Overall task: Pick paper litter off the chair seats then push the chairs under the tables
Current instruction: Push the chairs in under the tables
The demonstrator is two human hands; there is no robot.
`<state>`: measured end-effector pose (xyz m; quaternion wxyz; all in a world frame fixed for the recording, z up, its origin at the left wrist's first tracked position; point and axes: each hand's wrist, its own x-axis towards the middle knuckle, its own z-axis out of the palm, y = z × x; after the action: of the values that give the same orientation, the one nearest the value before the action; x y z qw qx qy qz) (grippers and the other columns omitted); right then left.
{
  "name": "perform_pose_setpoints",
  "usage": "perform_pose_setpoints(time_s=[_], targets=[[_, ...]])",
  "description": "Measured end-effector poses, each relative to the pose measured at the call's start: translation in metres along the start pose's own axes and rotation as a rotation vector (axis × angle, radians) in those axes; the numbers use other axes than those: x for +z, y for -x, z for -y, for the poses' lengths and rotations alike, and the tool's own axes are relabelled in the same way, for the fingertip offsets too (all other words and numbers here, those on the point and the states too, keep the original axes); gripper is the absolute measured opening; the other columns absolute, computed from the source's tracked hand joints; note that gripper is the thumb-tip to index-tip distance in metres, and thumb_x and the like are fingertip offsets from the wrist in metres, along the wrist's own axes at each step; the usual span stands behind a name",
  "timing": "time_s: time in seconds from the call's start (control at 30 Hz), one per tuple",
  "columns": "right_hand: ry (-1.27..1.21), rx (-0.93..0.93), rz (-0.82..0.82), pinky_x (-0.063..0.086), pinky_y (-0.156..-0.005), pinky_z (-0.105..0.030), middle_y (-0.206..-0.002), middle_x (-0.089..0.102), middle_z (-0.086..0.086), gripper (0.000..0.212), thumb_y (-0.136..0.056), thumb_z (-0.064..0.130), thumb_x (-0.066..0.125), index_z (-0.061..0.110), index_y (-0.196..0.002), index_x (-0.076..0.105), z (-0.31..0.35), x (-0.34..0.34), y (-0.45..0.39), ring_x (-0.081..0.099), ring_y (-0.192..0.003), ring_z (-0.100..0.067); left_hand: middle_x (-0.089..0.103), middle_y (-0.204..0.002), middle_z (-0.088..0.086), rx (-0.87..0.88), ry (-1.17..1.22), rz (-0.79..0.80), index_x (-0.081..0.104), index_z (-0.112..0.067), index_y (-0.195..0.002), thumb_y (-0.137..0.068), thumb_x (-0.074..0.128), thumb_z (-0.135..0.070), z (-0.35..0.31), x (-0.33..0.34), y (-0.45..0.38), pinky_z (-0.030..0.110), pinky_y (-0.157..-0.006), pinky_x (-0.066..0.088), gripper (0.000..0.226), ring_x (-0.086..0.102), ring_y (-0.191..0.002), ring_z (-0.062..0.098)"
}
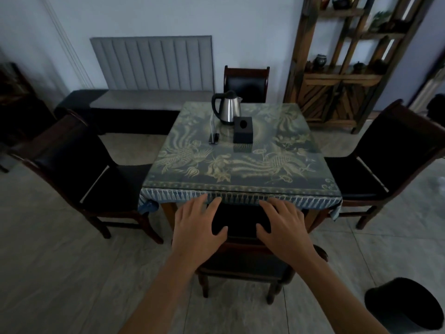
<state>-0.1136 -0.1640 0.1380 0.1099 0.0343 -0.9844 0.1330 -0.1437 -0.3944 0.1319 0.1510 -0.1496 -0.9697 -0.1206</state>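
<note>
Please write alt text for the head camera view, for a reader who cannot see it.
A person's left hand and right hand reach with fingers spread over the near chair at a square table. A kettle and a black box stand on the table, with three more chairs around it.

The square worktop's blue-grey woven cloth (240, 162) carries a pale gold pattern of phoenixes and flowers, with a striped blue-and-white tasselled fringe along its near edge. On it stand a silver steel kettle with black handle and lid (226, 107) and a black cube tissue box (243, 130). The dark reddish-brown wooden chairs with black padded seats (79, 162) stand on pale grey marbled floor tiles (60, 273), before a grey ribbed wall panel (154, 63) and a brown wooden shelf unit (342, 75).
</note>
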Motion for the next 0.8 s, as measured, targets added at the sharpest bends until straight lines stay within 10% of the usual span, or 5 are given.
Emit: perform_pose_setpoints(time_s=[0.8], targets=[[-0.020,-0.382,0.212,0.017,-0.119,-0.056,-0.162,0.019,-0.008,0.078,-0.087,0.056,0.051,0.026,-0.153,0.023,0.157,0.089,-0.182,0.015,-0.148,-0.035,0.040,-0.152,0.005,-0.395,-0.115,-0.044,0.035,-0.036,-0.145,-0.075,0.049,-0.069,0.181,-0.004,-0.045,0.054,-0.108,0.036,0.079,0.036,-0.140,0.032]])
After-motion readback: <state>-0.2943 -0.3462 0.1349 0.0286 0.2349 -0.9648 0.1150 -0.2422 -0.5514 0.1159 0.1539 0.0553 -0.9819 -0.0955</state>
